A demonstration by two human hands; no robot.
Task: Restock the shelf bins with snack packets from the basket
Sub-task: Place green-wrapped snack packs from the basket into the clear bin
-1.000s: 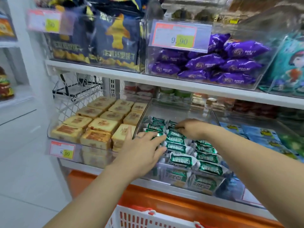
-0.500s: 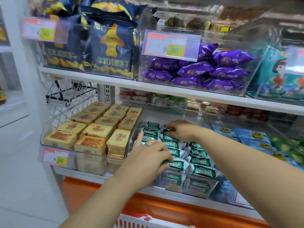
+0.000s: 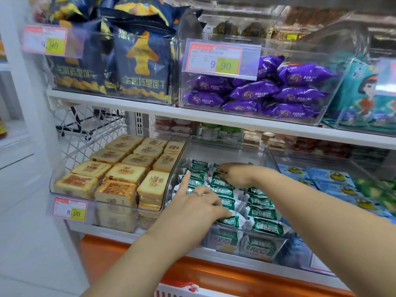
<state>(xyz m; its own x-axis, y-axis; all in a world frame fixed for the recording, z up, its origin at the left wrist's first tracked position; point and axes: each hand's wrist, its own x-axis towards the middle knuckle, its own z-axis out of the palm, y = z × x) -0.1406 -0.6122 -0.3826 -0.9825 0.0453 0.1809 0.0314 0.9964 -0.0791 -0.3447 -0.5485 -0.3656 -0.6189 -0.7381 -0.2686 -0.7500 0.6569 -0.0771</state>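
Fingers point(image 3: 214, 203) of your left hand point(image 3: 192, 207), just past the basket point(image 3: 177, 291): curled, tips on the front green packets point(image 3: 228, 220), little finger straight; true pinch or not, can't tell. A second ago they lay flatter, so likely you're squaring rows, not fetching. Packets sit in the clear bin point(image 3: 225, 150). Farther in, your right hand point(image 3: 234, 174) bends over the back row, hardly moved; grip unclear.

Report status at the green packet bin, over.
Left hand fingertips down on green foil snack packets in clear plastic bin. Right hand on rear packets, grip unclear. Nothing across the bin opening.
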